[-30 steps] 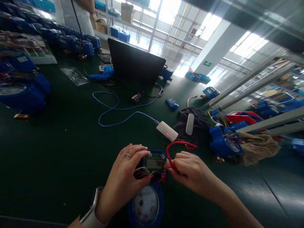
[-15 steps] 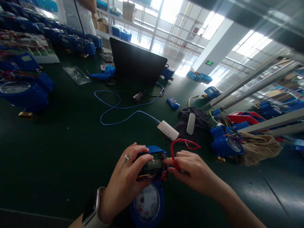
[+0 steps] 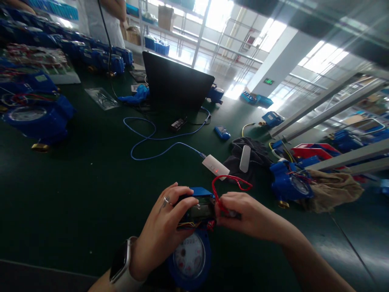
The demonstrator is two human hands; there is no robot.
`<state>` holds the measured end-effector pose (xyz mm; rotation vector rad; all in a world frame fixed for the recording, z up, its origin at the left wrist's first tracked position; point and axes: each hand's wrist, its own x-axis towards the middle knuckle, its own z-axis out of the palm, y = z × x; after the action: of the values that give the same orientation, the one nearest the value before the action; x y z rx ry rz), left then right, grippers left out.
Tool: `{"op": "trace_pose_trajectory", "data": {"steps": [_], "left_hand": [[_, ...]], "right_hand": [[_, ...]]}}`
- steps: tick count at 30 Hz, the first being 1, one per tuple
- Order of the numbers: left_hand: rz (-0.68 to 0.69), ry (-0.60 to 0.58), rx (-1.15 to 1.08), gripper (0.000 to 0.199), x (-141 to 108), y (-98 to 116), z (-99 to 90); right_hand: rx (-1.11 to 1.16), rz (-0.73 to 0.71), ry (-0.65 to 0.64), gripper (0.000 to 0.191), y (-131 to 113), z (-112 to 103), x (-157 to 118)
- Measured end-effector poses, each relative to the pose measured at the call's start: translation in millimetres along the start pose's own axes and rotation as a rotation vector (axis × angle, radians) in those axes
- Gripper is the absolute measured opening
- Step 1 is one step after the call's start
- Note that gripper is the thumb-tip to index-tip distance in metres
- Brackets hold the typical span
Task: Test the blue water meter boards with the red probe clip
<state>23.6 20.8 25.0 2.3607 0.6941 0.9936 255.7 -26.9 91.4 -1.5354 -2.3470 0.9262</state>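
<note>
A blue water meter point(image 3: 190, 257) with a round dial stands upright in front of me. My left hand point(image 3: 165, 223) wraps round its raised electronics housing, thumb and fingers at the left and top. Inside that housing a grey display point(image 3: 200, 211) shows, with thin coloured wires below it. At the housing's right side my right hand point(image 3: 251, 215) is closed in a pinch on a red cable point(image 3: 232, 177), and the cable loops up over the fingers. What its tip touches is hidden behind the fingers. The cable's other end lies near a white adapter box point(image 3: 215, 166).
A blue cord point(image 3: 158, 156) runs from the white box toward a black laptop point(image 3: 178, 81). Another blue meter point(image 3: 290, 184) stands at right beside a brown cloth point(image 3: 336, 188). More meters point(image 3: 39, 117) crowd the left. A person point(image 3: 103, 24) stands behind them.
My right fingers have drawn together into a pinch at the housing's side, and the red cable loop has shifted slightly left. A red light now shows on the white box.
</note>
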Motion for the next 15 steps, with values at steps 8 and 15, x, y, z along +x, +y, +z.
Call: {"op": "trace_pose_trajectory", "data": {"steps": [8,15], "left_hand": [[-0.089,0.022,-0.024,0.064,-5,0,-0.1],[-0.159,0.052,-0.045,0.054,-6,-5,-0.9]], "right_hand": [[0.369,0.303,0.325,0.014,15,-2,-28],[0.407,0.245,0.652,0.020,17,2,-38]]}}
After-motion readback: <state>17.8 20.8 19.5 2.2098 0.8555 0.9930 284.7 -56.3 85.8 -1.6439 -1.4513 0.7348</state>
